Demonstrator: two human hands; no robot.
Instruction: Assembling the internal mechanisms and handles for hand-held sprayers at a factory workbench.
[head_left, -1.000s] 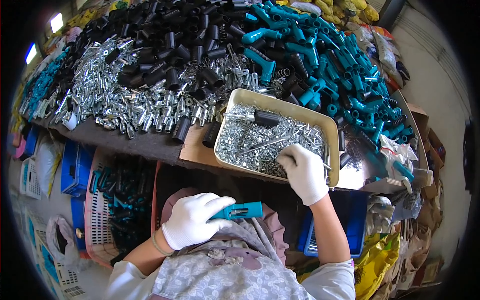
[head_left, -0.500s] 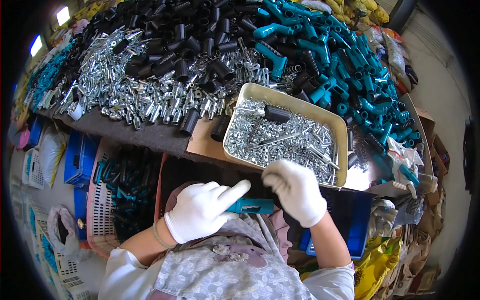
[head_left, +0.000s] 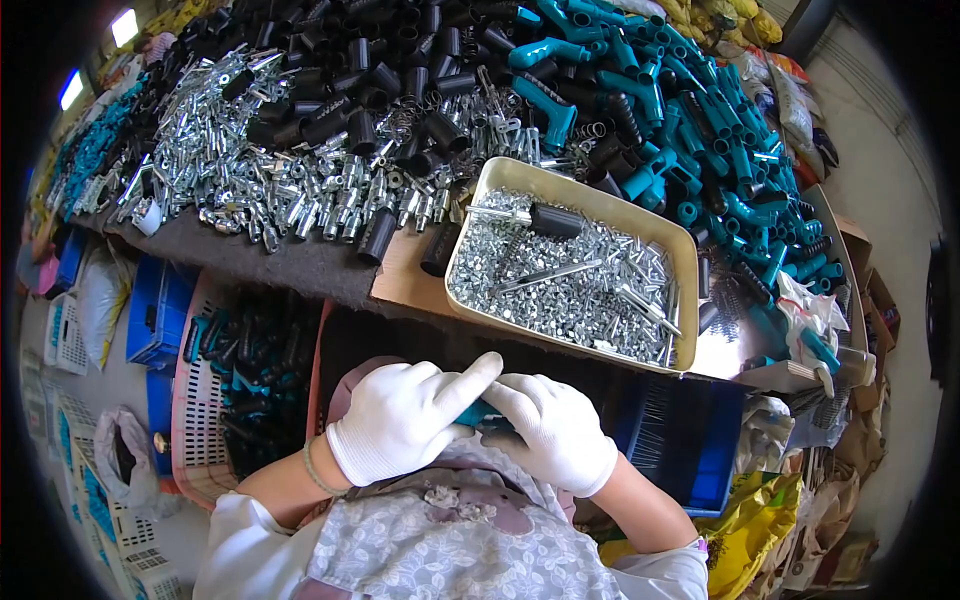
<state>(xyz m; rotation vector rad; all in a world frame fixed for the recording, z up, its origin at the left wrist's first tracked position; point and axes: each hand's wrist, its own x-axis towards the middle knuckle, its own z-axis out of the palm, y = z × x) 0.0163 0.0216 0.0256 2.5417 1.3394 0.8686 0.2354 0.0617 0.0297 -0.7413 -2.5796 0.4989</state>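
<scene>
My left hand [head_left: 398,420], in a white knit glove, is closed round a teal plastic tool housing [head_left: 478,412] in front of my lap, its index finger stretched out along the top. My right hand [head_left: 555,430], gloved too, lies over the housing's right end with its fingers bent and meeting the left hand's fingertips. Whatever those right fingers pinch is hidden, as is most of the housing. Just beyond my hands a cream tray [head_left: 688,310] holds many small shiny metal parts, a black sleeve [head_left: 555,221] on a metal shaft, and a slim metal rod [head_left: 548,277].
Heaped across the bench are silver metal fittings [head_left: 300,195], black sleeves [head_left: 375,237] and teal housings [head_left: 725,130]. Below the bench edge stand a pink crate [head_left: 203,425] of teal-and-black pieces at left and a blue bin [head_left: 715,440] at right, near a yellow bag [head_left: 755,525].
My right hand has come down and left from beside the tray's near edge onto the housing, covering its slotted right end. The left hand keeps its hold.
</scene>
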